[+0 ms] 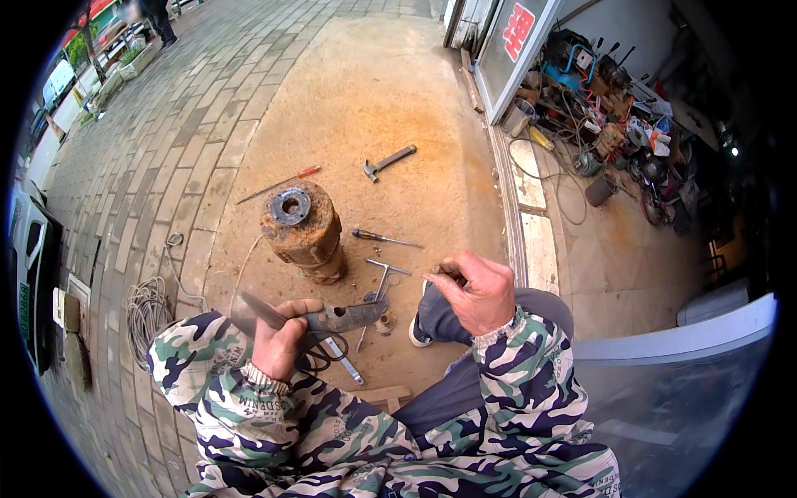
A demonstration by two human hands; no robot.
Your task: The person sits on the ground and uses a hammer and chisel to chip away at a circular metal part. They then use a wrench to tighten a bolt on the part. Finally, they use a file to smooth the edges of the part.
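My left hand point(282, 340) is closed around a curved dark metal piece point(365, 315) with a round hole in it. A loop of black cable point(320, 358) hangs just below that hand. To the right, my right hand point(477, 290) has its thumb and fingers pinched together; whatever they may hold is too small to make out. Ahead of my left hand stands a rusty cylindrical machine body point(307, 245) with a dark ring point(290, 206) on its top. A T-handle wrench point(382, 278) lies on the ground between my hands.
Beyond lie a claw hammer point(388, 163), a red-handled screwdriver point(282, 184) and another screwdriver point(386, 238). A flat silver tool point(346, 362) is near my lap. Coiled cable point(149, 315) rests at left. Right, past a door sill point(540, 249), tools and parts point(623, 124) are heaped.
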